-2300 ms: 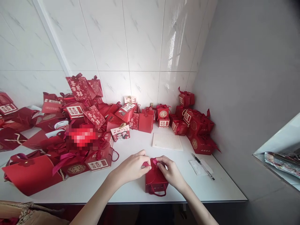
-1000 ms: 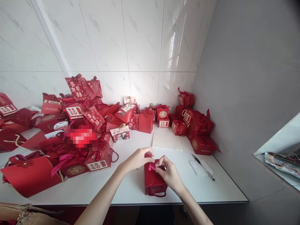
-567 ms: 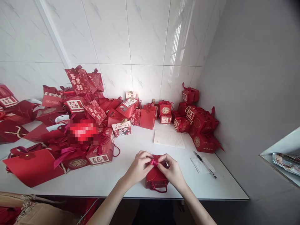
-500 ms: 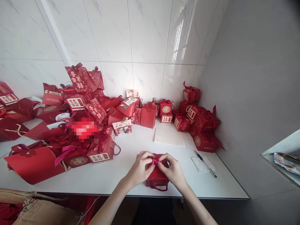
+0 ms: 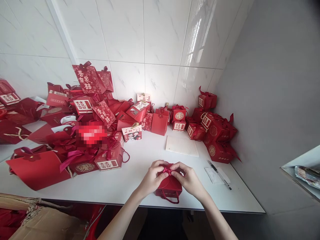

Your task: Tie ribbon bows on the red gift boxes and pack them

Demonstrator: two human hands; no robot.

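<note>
A small red gift box (image 5: 170,189) stands near the front edge of the table, its twisted red cord handle (image 5: 172,201) hanging down the near side. On its top is a shiny red ribbon bow (image 5: 167,170). My left hand (image 5: 153,176) pinches the bow from the left, thumb and fingers closed on it. From the right, my right hand (image 5: 186,176) pinches the other side of the same bow. The fingers partly cover the box top and the ribbon's ends.
Red gift boxes (image 5: 85,106) are heaped on the left, and more boxes (image 5: 217,133) are stacked at the right wall. A lined notepad (image 5: 182,146) lies behind my hands. To the right a pen (image 5: 219,175) rests across a small clear packet. A cardboard box (image 5: 50,223) stands below at left.
Both hands stay on the bow, with the fingers shifted slightly and the bow's loops showing more. The whole view has tilted a little.
</note>
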